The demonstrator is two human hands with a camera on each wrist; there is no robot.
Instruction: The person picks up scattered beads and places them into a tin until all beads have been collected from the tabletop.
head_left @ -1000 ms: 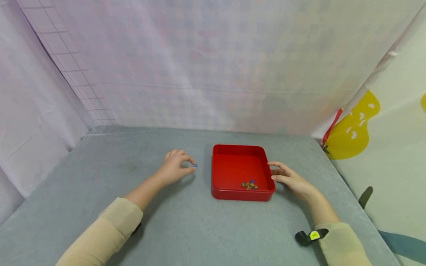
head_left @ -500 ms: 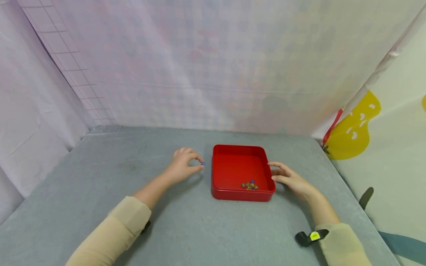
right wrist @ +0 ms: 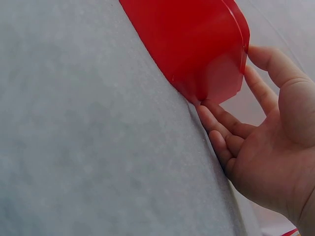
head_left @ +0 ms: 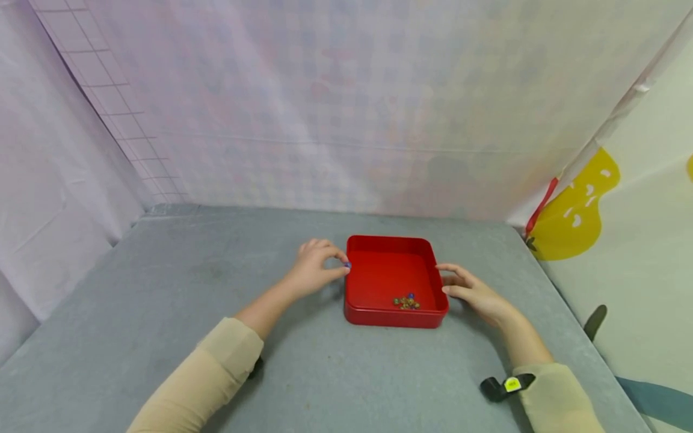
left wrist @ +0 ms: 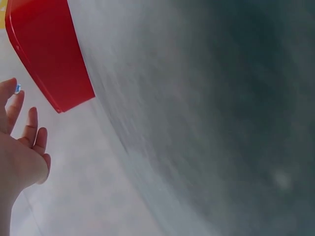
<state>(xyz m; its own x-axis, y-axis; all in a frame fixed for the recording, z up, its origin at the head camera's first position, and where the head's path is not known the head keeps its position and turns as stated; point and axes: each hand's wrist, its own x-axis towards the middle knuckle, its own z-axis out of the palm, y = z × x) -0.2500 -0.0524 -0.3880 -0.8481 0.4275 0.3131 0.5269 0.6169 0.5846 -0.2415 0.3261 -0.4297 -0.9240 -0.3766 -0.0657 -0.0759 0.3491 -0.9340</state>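
Observation:
In the head view my left hand (head_left: 316, 268) pinches a small shiny blue marble (head_left: 348, 264) between thumb and index finger, right at the left rim of a red square tin (head_left: 392, 320). The left wrist view shows the blue marble (left wrist: 17, 89) at the fingertips, beside the tin's red wall (left wrist: 54, 59). My right hand (head_left: 479, 296) touches the tin's right wall with relaxed fingertips. In the right wrist view the thumb meets the rim while other fingers (right wrist: 216, 118) lie low against the wall. A small cluster of yellowish-green and blue marbles (head_left: 406, 302) lies in the tin's near right corner.
The tin stands on a grey cloth-covered table (head_left: 303, 379). A pale patterned curtain (head_left: 325, 120) hangs behind it, and another with a yellow print (head_left: 574, 222) hangs at the right. A black wrist device (head_left: 506, 386) is strapped on the right forearm.
My left hand has moved right with the blue marble, from above the table up to the tin's left rim. The right hand and the tin have stayed in place.

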